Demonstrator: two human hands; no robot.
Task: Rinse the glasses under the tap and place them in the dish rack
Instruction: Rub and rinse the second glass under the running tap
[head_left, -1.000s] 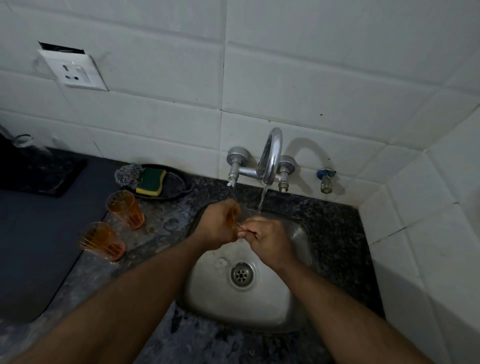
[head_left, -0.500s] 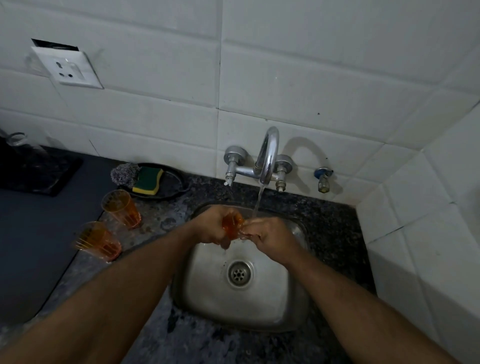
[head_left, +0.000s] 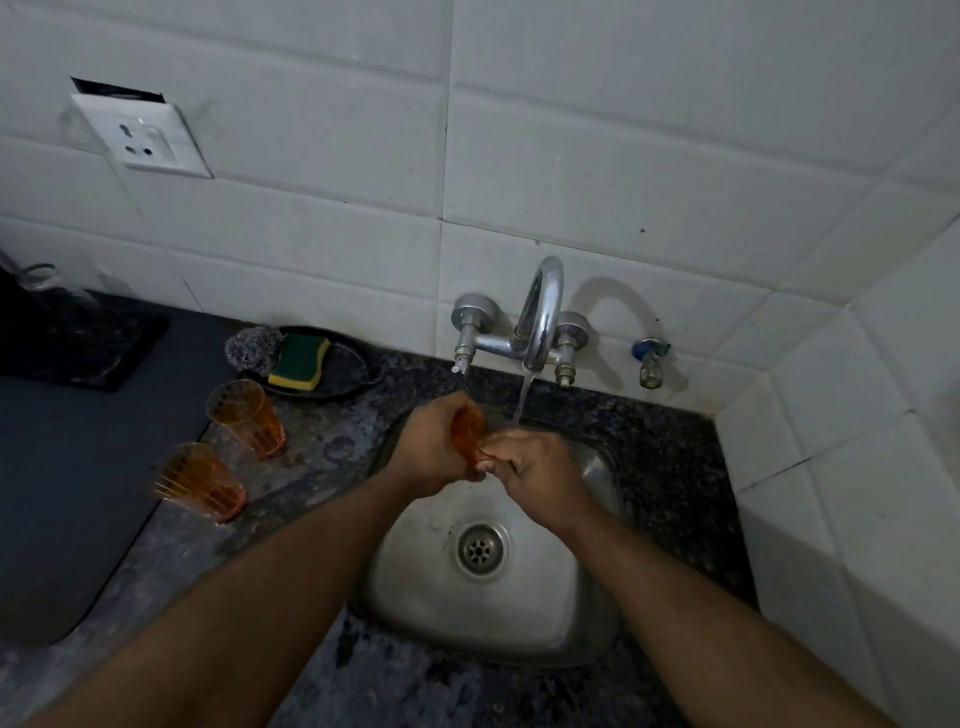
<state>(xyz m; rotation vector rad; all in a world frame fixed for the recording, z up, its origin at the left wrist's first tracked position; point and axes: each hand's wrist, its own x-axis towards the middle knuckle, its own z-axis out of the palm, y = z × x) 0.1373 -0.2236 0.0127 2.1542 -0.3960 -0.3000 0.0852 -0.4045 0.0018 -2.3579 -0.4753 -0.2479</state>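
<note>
Left hand (head_left: 434, 447) grips the small orange ribbed plastic glass (head_left: 467, 434) just left of the chrome tap's (head_left: 540, 317) stream, seemingly tilted, right hand (head_left: 530, 462) fingers pinching its lower end.

The sink (head_left: 519, 613) is brushed steel, dull and water-spotted; the tap (head_left: 540, 317) at its 12 o'clock is glossy chrome. Speckled polished stone forms the counter (head_left: 322, 452). The glasses (head_left: 244, 415) look like ribbed translucent orange plastic. Wall tiles (head_left: 597, 171) are glazed white.
</note>
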